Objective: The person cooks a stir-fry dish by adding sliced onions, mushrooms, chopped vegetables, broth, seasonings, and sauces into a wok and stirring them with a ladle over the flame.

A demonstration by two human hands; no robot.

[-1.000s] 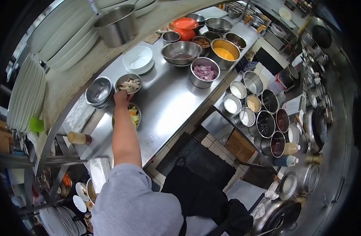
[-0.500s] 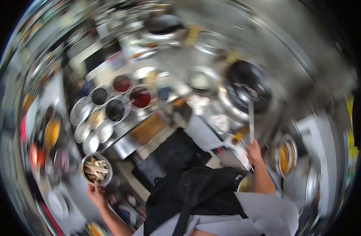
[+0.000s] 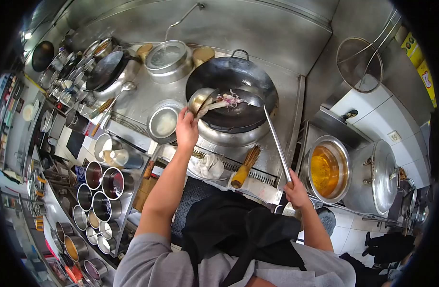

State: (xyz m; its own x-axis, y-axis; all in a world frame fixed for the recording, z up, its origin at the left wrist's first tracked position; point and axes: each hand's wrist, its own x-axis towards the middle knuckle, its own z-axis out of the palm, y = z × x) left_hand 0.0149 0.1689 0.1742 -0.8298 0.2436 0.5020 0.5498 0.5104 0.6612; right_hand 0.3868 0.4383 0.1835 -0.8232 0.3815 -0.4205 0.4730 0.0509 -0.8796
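My left hand (image 3: 186,128) grips a small metal bowl (image 3: 200,100), tipped over the left side of a large black wok (image 3: 229,74). Pale strips (image 3: 213,106) spill from the bowl into the wok, beside sliced purple-and-white onion (image 3: 231,99). In my right hand (image 3: 296,190) is the handle end of a long metal ladle (image 3: 277,143). The ladle's dark head rests inside the wok, right of the onion.
Left of the wok are a lidded pot (image 3: 169,60) and a strainer-like pan (image 3: 163,123). A bamboo brush (image 3: 246,167) and crumpled cloth (image 3: 207,166) lie in front. To the right stand a bowl of orange liquid (image 3: 325,170) and a large lidded pot (image 3: 375,177).
The view has turned from the counter to the stove. My left hand took the bowl of pale strips from the counter and now tips it over the wok. The ladle has stayed in my right hand.
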